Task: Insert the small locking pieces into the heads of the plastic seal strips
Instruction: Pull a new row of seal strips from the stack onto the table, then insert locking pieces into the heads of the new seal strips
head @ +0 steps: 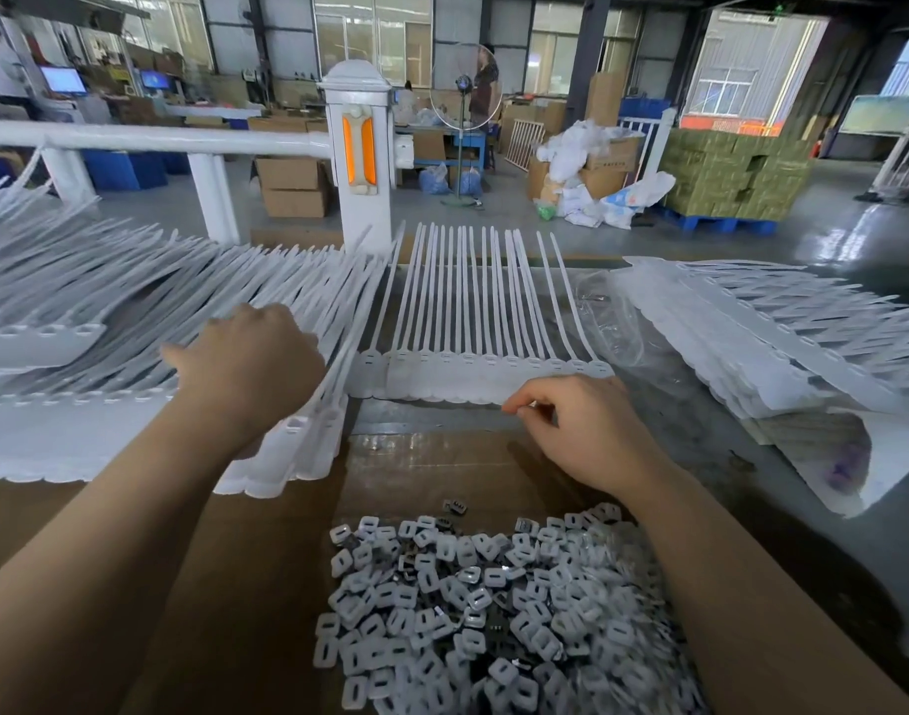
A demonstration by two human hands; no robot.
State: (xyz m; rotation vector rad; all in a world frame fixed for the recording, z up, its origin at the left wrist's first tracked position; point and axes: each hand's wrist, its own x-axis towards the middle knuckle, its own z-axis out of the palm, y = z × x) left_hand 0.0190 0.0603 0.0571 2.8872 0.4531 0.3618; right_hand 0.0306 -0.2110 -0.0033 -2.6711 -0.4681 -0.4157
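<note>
Strips [483, 363] lie at 12 o'clock; right hand [581, 430] pinches their edge, left hand [251, 369] clasps stack [132, 312] at 10 o'clock.

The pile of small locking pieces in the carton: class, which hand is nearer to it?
Right. The right hand pinches the strip sheet just beyond the pile of small locking pieces; the left hand rests farther left.

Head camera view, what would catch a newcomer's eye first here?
The heap of small white locking pieces on the cardboard sheet nearest the camera. Behind it, a row of white seal strips fans out at centre, the right hand at its near edge, the left hand on the left stack.
</note>
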